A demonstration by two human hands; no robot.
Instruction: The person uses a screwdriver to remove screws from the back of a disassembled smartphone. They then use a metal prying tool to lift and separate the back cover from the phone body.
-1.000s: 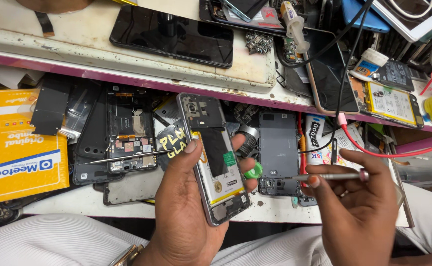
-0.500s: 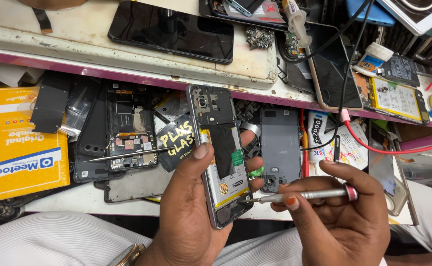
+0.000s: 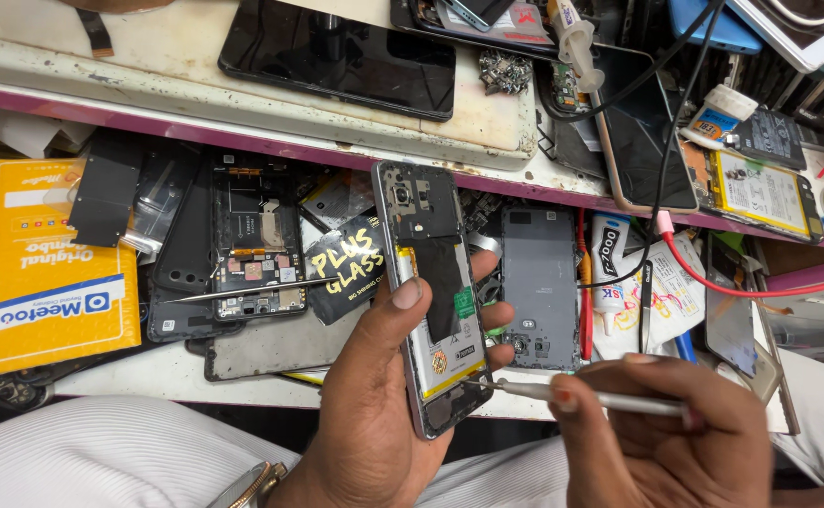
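Note:
My left hand (image 3: 365,414) grips an opened smartphone (image 3: 431,292) with its back cover off, upright and tilted slightly left; the battery, black tape and camera module show. My thumb lies along its left edge and my fingertips wrap the right edge. My right hand (image 3: 666,433) holds a thin silver screwdriver (image 3: 581,395) nearly level, its tip touching the lower part of the phone near the bottom of the battery.
A drawer below the bench holds a grey back cover (image 3: 541,282), a stripped phone frame (image 3: 252,254), tweezers (image 3: 243,290), a yellow box (image 3: 45,268) and a glue tube (image 3: 608,282). On the bench (image 3: 196,103) above lie a black screen (image 3: 337,56), other phones and cables.
My right hand brought the screwdriver leftward and down, so its tip now touches the phone's lower end. My left hand lifted the phone a little more upright.

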